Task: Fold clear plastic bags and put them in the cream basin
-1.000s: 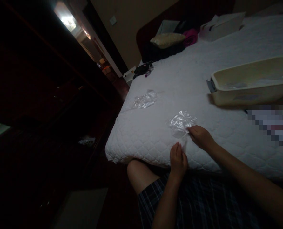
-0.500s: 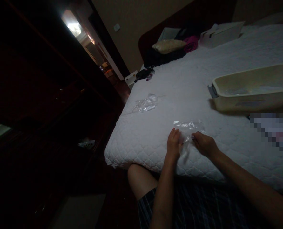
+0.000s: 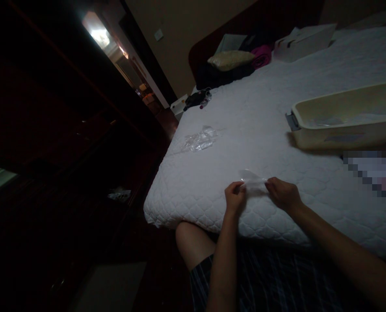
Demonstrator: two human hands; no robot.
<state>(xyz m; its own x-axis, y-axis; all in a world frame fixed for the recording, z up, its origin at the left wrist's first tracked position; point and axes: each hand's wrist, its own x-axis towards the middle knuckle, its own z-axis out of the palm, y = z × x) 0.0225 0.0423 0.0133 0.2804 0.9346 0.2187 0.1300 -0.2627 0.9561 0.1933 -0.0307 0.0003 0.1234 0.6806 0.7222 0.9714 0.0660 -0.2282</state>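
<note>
A clear plastic bag (image 3: 254, 178) is stretched between my two hands, just over the white quilted bed (image 3: 193, 186). My left hand (image 3: 235, 195) pinches its left end. At the opposite end, my right hand (image 3: 283, 193) is closed on the plastic. Farther off on the bed lies another crumpled clear plastic bag (image 3: 201, 138), touched by neither hand.
To the right stands a cream plastic bin (image 3: 342, 136) with a grey latch and clear plastic inside. A white box (image 3: 303, 42), a beige pillow (image 3: 231, 60) and a pink roll of cloth (image 3: 261, 56) are at the back. Dark furniture lines the left.
The plastic bag, spread and loose before, is now drawn into a narrow strip between my hands. My left hand has turned to a pinch, and the hands are slightly farther apart.
</note>
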